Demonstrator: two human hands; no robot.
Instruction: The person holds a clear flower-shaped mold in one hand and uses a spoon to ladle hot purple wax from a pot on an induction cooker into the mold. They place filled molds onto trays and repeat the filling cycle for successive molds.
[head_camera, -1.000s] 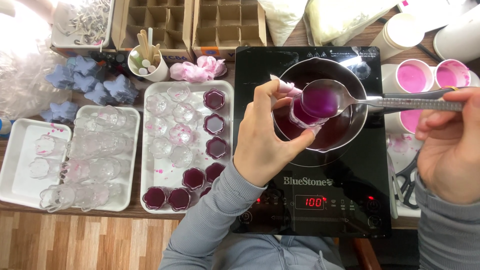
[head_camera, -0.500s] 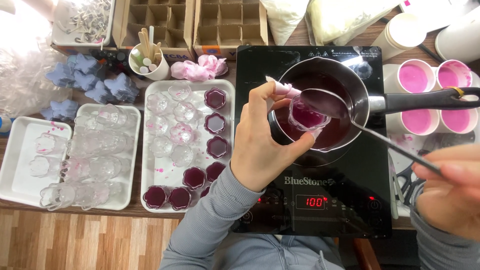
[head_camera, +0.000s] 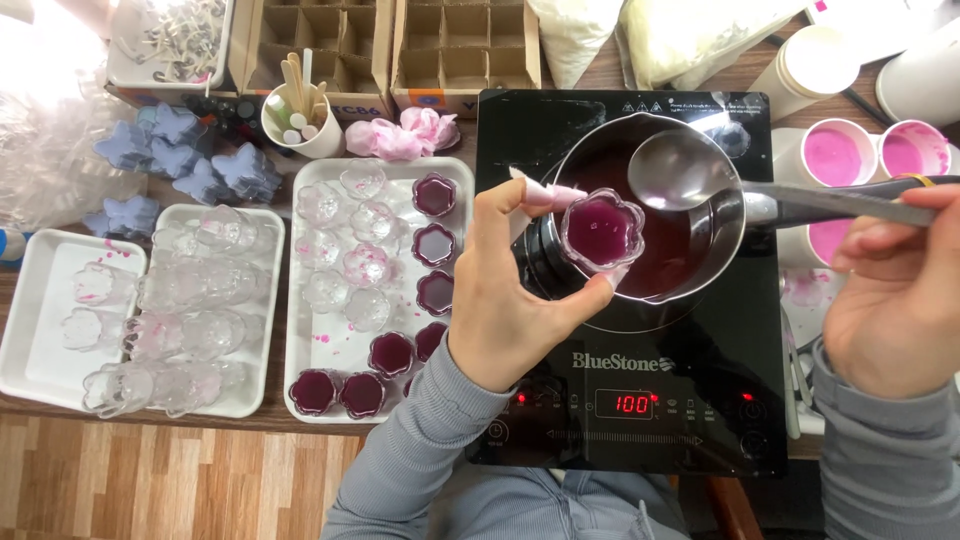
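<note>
My left hand (head_camera: 515, 290) holds a small clear flower-shaped cup (head_camera: 600, 232) filled with dark purple liquid, over the near left rim of a metal saucepan (head_camera: 735, 225). The saucepan holds the same purple liquid and stands on a black induction cooker (head_camera: 650, 400). My right hand (head_camera: 895, 295) grips the handle of a metal ladle (head_camera: 680, 170); its empty bowl hangs level over the pan, just right of the cup.
A white tray (head_camera: 300, 330) left of the cooker carries empty clear cups and several filled purple ones. Another white tray (head_camera: 245, 395) holds empty cups. Pink-filled paper cups (head_camera: 838, 155) stand at right. Cardboard dividers (head_camera: 465, 40), blue moulds (head_camera: 180, 150) and a stick cup (head_camera: 300, 125) lie behind.
The ladle emptied its purple liquid into the cup, swung down to the right, then came back level over the pan. The cup stayed in my left hand, now fuller.
</note>
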